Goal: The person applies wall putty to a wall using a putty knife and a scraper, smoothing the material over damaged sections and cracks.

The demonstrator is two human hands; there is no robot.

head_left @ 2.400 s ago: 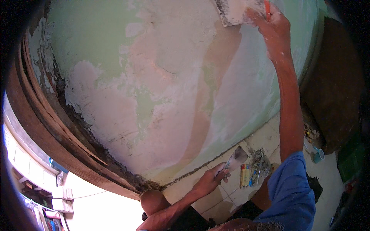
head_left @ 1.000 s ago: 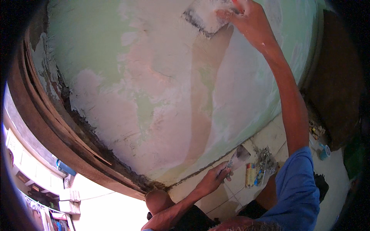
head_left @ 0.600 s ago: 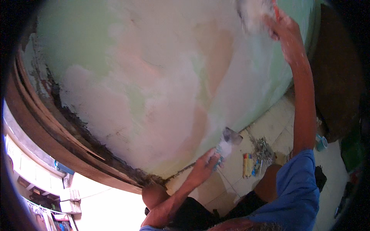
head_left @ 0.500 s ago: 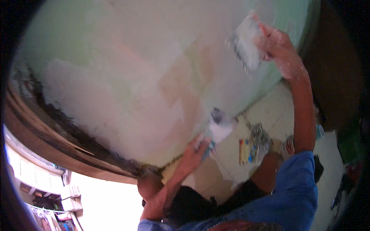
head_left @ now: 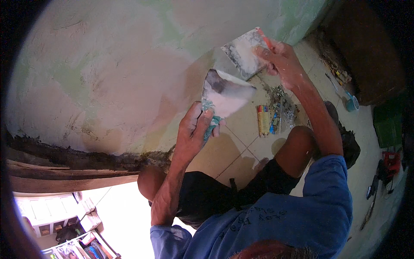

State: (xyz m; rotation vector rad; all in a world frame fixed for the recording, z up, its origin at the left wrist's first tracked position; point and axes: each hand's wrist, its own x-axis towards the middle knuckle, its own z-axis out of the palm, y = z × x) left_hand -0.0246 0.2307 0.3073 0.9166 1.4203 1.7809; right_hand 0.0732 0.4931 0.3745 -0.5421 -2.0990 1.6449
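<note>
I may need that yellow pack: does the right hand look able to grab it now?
Probably not: the right hand holds a scraper, though nothing visibly covers the yellow pack.

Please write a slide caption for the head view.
The left hand holds a green-handled scraper, the right hand a red-edged blade, beside a patchy wall.

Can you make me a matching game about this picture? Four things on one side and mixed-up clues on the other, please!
Things:
1. Putty knife
2. Rectangular spreader
3. Flat pack
4. Wall

Clues:
A. Yellow, lying on the tiled floor
B. In the right hand, with an orange-red edge
C. Pale, with green patches
D. In the left hand, with a teal handle

Right pairs: 1-D, 2-B, 3-A, 4-C
</note>
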